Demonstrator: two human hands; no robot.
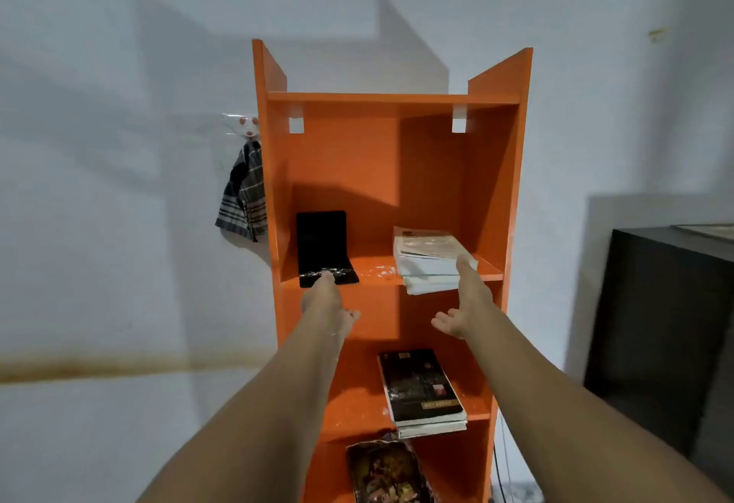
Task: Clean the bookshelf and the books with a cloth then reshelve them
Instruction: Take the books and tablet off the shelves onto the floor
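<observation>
An orange bookshelf (pixel 389 152) stands against a white wall. On its upper shelf a black book (pixel 322 248) lies open at the left, dusted with white specks, and a stack of pale books (pixel 431 260) lies at the right. My left hand (pixel 326 300) reaches to the black book's front edge, fingertips touching it. My right hand (pixel 464 300) stretches to the pale stack, fingertips on its top front corner. A dark book (pixel 421 387) lies on a thin stack one shelf down, and a worn book (pixel 387 470) lies below that. A checked cloth (pixel 244 194) hangs on a wall hook left of the shelf.
A dark cabinet (pixel 667 323) stands at the right, with a pale flat object on top. White dust specks lie on the upper shelf board between the books. Cables run down the wall at the shelf's lower right.
</observation>
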